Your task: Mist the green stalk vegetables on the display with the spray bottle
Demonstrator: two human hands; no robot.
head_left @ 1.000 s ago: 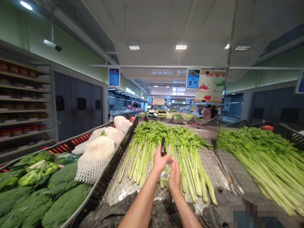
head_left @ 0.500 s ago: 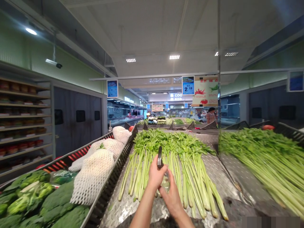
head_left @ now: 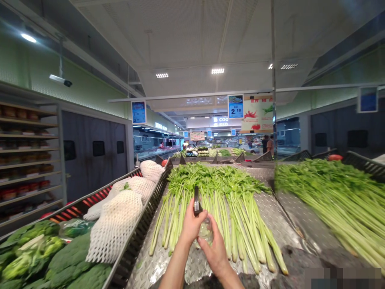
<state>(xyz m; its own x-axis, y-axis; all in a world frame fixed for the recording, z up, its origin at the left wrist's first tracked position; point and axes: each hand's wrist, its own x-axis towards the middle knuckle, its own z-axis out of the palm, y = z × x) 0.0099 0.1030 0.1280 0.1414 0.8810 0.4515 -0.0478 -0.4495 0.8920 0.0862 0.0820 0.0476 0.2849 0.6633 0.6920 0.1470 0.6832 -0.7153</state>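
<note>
A clear bottle (head_left: 206,229) with a black trigger-like head (head_left: 196,202), which looks like a spray bottle, is held over the celery. My left hand (head_left: 191,224) closes around its upper part, just under the black head. My right hand (head_left: 215,249) curves around the lower, see-through body from the right, fingers bent against it. Beneath and beyond both hands lies a spread of celery (head_left: 245,208), leaves to the back and pale stalk ends toward me. It rests on a patterned metal surface (head_left: 147,271).
At left a black crate (head_left: 144,212) holds broccoli (head_left: 69,257) and net-wrapped produce (head_left: 116,224). A mirror panel (head_left: 315,224) on the right reflects the celery. Dark crumpled cloth (head_left: 296,261) lies at the near right. A price sign (head_left: 235,107) hangs overhead; people (head_left: 268,144) stand far back.
My view tilted up and turned slightly right. My right hand opened its thumb away and shifted around the bottle body. The left hand stays on the bottle's upper part.
</note>
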